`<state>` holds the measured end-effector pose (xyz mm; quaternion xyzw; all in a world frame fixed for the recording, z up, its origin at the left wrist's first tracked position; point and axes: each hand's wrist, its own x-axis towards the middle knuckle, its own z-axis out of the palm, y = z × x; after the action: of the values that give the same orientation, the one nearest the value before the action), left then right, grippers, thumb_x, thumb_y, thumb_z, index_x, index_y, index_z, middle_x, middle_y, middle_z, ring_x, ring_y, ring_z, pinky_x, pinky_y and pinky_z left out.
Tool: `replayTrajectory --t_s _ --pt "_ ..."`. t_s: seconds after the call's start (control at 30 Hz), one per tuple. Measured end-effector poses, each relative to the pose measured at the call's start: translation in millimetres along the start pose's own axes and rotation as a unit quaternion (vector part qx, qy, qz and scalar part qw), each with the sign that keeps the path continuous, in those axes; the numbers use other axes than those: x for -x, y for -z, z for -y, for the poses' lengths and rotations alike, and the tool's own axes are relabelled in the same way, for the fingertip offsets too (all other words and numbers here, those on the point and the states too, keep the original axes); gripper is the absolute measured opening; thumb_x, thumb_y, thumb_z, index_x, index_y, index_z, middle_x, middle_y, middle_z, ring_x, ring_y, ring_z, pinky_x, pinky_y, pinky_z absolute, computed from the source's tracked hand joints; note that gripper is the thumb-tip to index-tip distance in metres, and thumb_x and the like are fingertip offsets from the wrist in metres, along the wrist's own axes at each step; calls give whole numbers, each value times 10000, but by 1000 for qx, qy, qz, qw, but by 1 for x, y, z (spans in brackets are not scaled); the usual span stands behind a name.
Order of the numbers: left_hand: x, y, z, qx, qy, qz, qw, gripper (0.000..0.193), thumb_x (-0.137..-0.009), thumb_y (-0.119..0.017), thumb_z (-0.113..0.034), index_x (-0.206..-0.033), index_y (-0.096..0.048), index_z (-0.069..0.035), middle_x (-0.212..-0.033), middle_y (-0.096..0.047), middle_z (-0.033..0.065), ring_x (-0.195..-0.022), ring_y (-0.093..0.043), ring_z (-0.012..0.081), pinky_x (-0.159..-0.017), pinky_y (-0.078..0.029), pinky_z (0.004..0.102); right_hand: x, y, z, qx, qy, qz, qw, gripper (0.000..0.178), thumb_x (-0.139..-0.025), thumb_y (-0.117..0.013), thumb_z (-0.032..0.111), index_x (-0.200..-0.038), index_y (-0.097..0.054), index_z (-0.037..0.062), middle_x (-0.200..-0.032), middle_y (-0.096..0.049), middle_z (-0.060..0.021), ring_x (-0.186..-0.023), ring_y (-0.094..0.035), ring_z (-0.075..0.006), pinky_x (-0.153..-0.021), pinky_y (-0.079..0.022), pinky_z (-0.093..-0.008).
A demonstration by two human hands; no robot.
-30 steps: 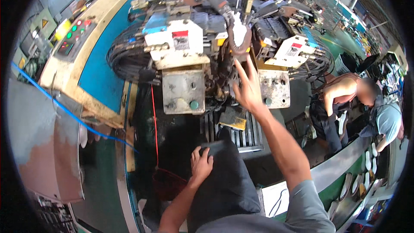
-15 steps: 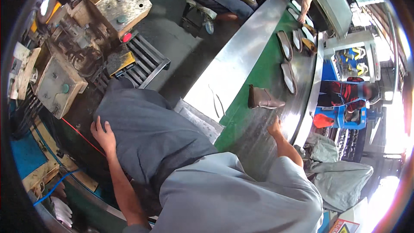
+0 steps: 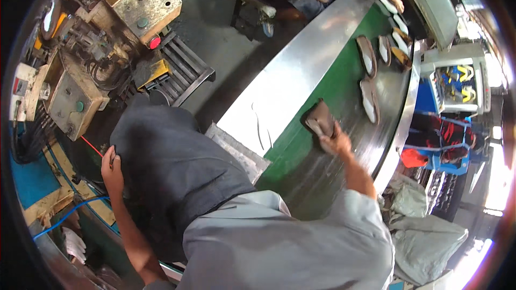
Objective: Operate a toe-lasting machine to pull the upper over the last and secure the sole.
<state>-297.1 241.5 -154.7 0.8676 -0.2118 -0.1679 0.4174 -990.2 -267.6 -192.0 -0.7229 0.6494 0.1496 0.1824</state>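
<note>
A brown ankle boot (image 3: 320, 117) is on the green and dark conveyor belt in front of me. My right hand (image 3: 338, 142) has its fingers closed around the boot's near part. The boot's lower side is hidden behind the hand. On the left, my left hand (image 3: 112, 169) rests against the side of my dark apron (image 3: 166, 161), fingers stretched and nothing visible in them. A red cord (image 3: 91, 146) runs close to its fingertips.
Farther along the belt (image 3: 336, 88) lie several brown shoe uppers (image 3: 367, 56) and pale soles. A metal ledge (image 3: 293, 75) with a thin cord (image 3: 260, 129) and a grey pad (image 3: 236, 153) borders it. Greasy machinery (image 3: 72, 99) stands left. Co-workers are at the far end.
My right hand has reached forward and taken hold of the boot, which has turned. My left hand has slid left and down along the apron. The whole view has shifted slightly.
</note>
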Motion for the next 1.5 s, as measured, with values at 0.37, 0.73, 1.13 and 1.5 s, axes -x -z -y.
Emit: replayTrajectory --t_s 0.37,0.73,1.13,1.5 --pt "2 -80 -130 231 -98 110 962 370 -1088 -628 -70 -1446 -634 22 -1327 -721 158 -1184 -722 223 -1055 -557 367 79 19 196 -433 93 -10 897 1119 -868 -895 315 -1695 -240 -58 -1570 -550 -267 -1397 -595 -353 -1154 -490 -427" --pt "19 52 -106 113 -222 -53 967 513 -926 -816 -148 -1418 -691 -76 -1319 -619 177 -1319 -575 356 -1156 -447 438 237 1 554 -285 483 476 677 1061 -929 -874 129 -1738 -193 46 -1687 -444 -197 -1540 -433 -297 -1295 -323 -447" --pt "155 69 18 52 -63 -307 948 315 -1000 -707 -101 -1309 -720 -40 -1204 -700 169 -1118 -706 367 -896 -604 437 304 -88 610 6 516 531 672 1121 -820 -927 154 -1702 -260 -28 -1569 -545 -206 -1390 -578 -273 -1160 -476 -390" --pt "81 72 20 71 0 -242 968 279 -996 -674 -70 -1257 -756 -14 -1045 -743 183 -998 -740 366 -882 -581 434 304 -45 629 -36 498 483 719 1064 -874 -909 439 -1681 -362 12 -1501 -577 -239 -1342 -602 -338 -1106 -517 -430"
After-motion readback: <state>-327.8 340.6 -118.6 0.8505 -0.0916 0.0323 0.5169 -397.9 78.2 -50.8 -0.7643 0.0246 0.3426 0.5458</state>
